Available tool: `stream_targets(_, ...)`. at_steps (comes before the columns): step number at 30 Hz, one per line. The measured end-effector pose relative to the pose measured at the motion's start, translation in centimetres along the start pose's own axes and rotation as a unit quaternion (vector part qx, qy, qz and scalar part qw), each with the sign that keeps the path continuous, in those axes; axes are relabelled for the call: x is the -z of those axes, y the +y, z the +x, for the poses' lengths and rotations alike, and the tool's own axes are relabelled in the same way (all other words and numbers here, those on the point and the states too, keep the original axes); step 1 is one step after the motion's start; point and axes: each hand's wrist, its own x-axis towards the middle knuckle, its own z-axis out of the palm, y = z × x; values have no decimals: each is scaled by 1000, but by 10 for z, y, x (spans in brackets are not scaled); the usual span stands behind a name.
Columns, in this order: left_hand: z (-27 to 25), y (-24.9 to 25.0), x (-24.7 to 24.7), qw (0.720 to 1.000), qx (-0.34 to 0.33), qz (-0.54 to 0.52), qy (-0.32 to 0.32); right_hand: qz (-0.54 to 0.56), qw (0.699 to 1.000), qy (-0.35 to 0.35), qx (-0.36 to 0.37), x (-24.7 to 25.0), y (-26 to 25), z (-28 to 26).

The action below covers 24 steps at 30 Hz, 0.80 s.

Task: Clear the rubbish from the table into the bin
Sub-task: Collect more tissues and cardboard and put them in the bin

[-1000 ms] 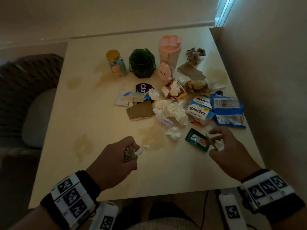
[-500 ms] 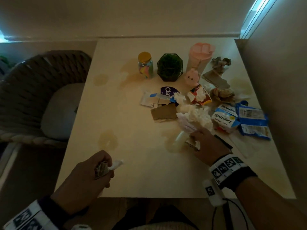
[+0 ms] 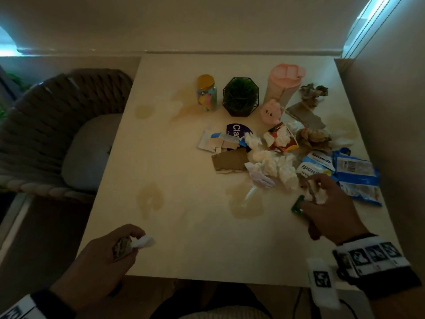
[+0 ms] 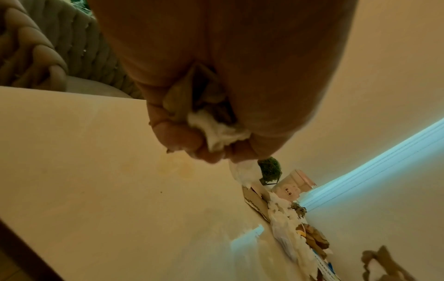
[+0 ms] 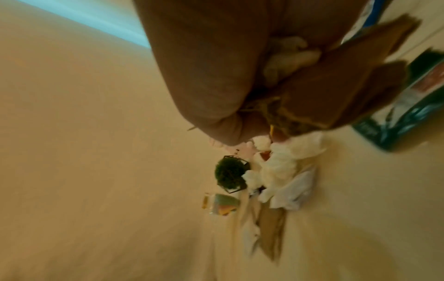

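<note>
Since half a second ago the right hand (image 3: 326, 210) has drawn back from the heap of tissues (image 3: 279, 168) toward the near right of the table (image 3: 184, 226), now carrying a green packet (image 3: 297, 206) along with the scraps it already held. Its fingers are curled round a white wad (image 3: 320, 196) and a piece of brown card (image 5: 341, 91); the packet hangs at the thumb side, though how it is held cannot be told. The left hand (image 3: 101, 261) hovers above the near left edge, fingers closed on a brown crumple (image 3: 121, 248) with a white tissue (image 3: 143, 242) sticking out between fingertips. Most rubbish lies on the right half of the table: torn cardboard (image 3: 230, 160), a white and blue carton (image 3: 316, 165), a blue bag (image 3: 357, 177), a red wrapper (image 3: 280, 140) and crumpled brown paper (image 3: 314, 138). Behind it stand a jar with a gold lid (image 3: 206, 93), a green plant in a wire pot (image 3: 241, 96), a pink tumbler (image 3: 284, 85) and a pink figure (image 3: 271, 112). A woven chair (image 3: 57, 125) stands at the left. No bin is in view.
</note>
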Motion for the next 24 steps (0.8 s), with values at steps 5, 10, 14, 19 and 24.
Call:
stream_targets(5, -10, -8, 3, 999, 10, -8, 50, 91, 992, -54, 68, -3, -53, -2)
stream_targets(10, -17, -51, 31, 984, 42, -6, 173, 141, 959, -245, 40, -86, -133, 18)
stream_targets(14, -16, -96, 56, 955, 75, -215, 193, 37, 938, -323, 124, -175, -192, 5)
stream_targets(19, -23, -134, 90, 889, 51, -403, 213, -34, 880, -427, 207, -267, -255, -40)
stream_targets(24, -25, -218, 132, 894, 108, -372, 224, -101, 824, -492, 264, -382, -303, -76)
